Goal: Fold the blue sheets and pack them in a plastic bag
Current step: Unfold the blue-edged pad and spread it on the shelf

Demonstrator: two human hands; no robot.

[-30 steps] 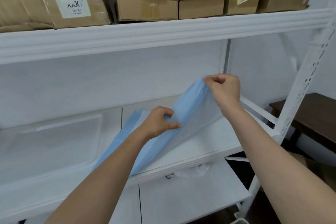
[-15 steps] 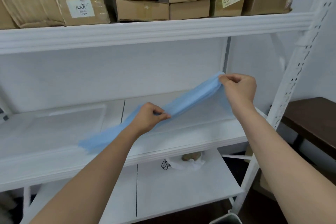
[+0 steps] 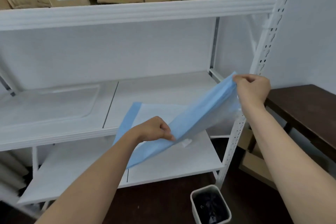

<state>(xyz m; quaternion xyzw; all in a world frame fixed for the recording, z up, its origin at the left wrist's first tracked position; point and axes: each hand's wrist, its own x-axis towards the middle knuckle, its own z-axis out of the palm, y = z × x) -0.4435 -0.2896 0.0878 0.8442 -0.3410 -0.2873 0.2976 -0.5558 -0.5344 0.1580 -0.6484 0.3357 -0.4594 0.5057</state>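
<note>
Two hands had the blue sheet point(image 3: 198, 114) off the shelf, stretched on a slant across the centre-right of the frame. The left hand point(image 3: 154, 130) sat lower centre w/ fingers curled and thumb pinching the sheet's lower edge. The right hand point(image 3: 251, 90), mid right, was fisted round the bunched upper corner. The sheet looked part-folded already – several layers stacked at the right-hand corner, a paler panel w/ a blue border trailing behind toward the middle shelf point(image 3: 54, 114).

No plastic bag could be made out for sure; a faint clear film seemed to hang under the right hand, but too blurred to call.

Risks, as I judged them: the trailing left end hung loose below the left forearm, so it could drag over the shelf edge and skew the fold. The layers at the right corner were held only by a pinch – any slack there and they'd fan apart, meaning a re-fold. A bin point(image 3: 211, 205) stood open at bottom right, directly under the work; a dropped sheet might land in it.

Vs. half a sec earlier: the sheet had been a thin taut strip w/ its left end down on the middle shelf; now it had opened to a broader face and lifted forward. Both hands had swung right, the left hand dropping lower, and the camera had tipped down, bringing the bin into view.
</note>
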